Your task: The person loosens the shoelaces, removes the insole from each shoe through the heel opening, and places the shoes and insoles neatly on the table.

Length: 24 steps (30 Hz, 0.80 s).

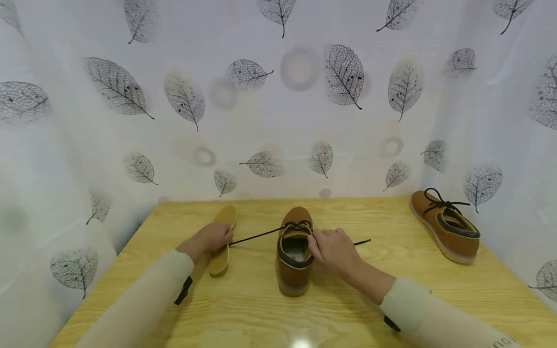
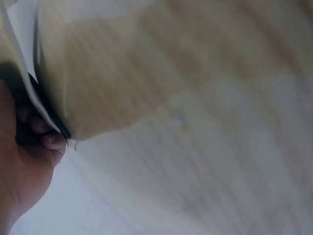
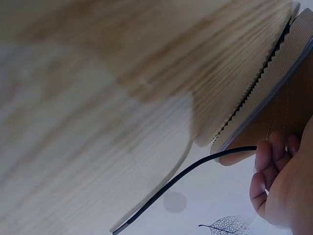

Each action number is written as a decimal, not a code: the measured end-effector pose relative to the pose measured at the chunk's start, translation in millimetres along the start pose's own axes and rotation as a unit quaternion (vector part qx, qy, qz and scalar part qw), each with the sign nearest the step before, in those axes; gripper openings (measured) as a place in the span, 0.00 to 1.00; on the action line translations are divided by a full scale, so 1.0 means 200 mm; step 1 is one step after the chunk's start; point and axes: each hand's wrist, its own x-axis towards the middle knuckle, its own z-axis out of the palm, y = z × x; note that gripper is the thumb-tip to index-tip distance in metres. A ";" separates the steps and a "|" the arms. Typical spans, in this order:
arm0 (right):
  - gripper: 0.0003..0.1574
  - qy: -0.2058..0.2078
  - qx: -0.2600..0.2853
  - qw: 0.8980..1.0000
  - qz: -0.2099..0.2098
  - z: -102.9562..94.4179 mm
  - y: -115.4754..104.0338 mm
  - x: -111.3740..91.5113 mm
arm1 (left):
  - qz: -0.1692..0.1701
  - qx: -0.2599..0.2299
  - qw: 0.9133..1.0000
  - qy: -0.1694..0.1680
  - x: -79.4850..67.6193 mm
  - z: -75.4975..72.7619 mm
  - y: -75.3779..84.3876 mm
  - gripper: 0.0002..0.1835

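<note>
My left hand (image 1: 215,236) grips the middle of a tan insole (image 1: 219,265) at the left of the table, its fingers curled at the edge in the left wrist view. The insole has a pale edge. Toe pointing away, a brown shoe (image 1: 291,278) stands mid-table with a dark collar and an open mouth. My right hand (image 1: 339,251) holds its upper at the right of the opening, thumb by the inner rim. One black shoelace (image 1: 256,236) stretches from the shoe toward the insole. Its other end runs out past the right hand. Some fingertips are hidden.
A second brown shoe (image 1: 459,241), its black lace tied in a bow, stands at the table's right. The wood-grain table (image 1: 243,314) is bordered at the back and sides by a white leaf-print curtain (image 1: 287,116).
</note>
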 end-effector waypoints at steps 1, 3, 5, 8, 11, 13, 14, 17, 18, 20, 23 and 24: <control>0.22 -0.001 -0.001 1.000 0.000 0.00 0.00 0.00 | -0.002 -0.009 1.000 -0.006 0.00 0.00 -0.01 0.14; 0.22 -0.004 -0.002 1.000 -0.001 0.00 0.00 0.00 | -0.004 -0.026 0.999 -0.020 0.01 -0.02 -0.03 0.14; 0.21 -0.007 -0.003 1.000 -0.002 0.00 0.00 0.00 | 0.000 -0.036 0.999 -0.033 0.01 -0.03 -0.04 0.15; 0.21 -0.005 -0.003 1.000 -0.006 0.00 -0.01 0.01 | -0.004 -0.048 0.997 -0.064 0.01 -0.06 -0.07 0.16; 0.21 0.003 -0.004 1.000 -0.009 0.00 -0.01 0.00 | -0.020 -0.044 0.994 -0.095 0.01 -0.09 -0.09 0.17; 0.21 0.007 -0.004 1.000 -0.011 0.00 -0.01 0.00 | -0.040 -0.042 0.992 -0.112 0.00 -0.10 -0.10 0.17; 0.21 0.008 -0.004 1.000 -0.013 0.00 -0.01 -0.01 | -0.044 -0.037 0.992 -0.116 0.00 -0.10 -0.11 0.17; 0.22 0.011 -0.004 1.000 -0.017 0.00 -0.01 -0.01 | -0.066 -0.036 0.990 -0.123 -0.02 -0.10 -0.13 0.16; 0.22 0.013 -0.005 1.000 -0.019 0.00 -0.01 -0.01 | -0.072 -0.036 0.989 -0.123 -0.02 -0.10 -0.14 0.16; 0.21 0.016 -0.005 1.000 -0.021 -0.01 -0.01 -0.01 | -0.076 -0.034 0.989 -0.121 -0.03 -0.10 -0.15 0.15; 0.22 0.019 -0.005 1.000 -0.021 -0.02 0.00 0.00 | -0.068 -0.008 0.992 -0.107 -0.02 -0.09 -0.16 0.14; 0.22 0.018 -0.005 1.000 -0.019 -0.02 0.00 0.00 | -0.069 -0.001 0.992 -0.104 -0.02 -0.09 -0.17 0.13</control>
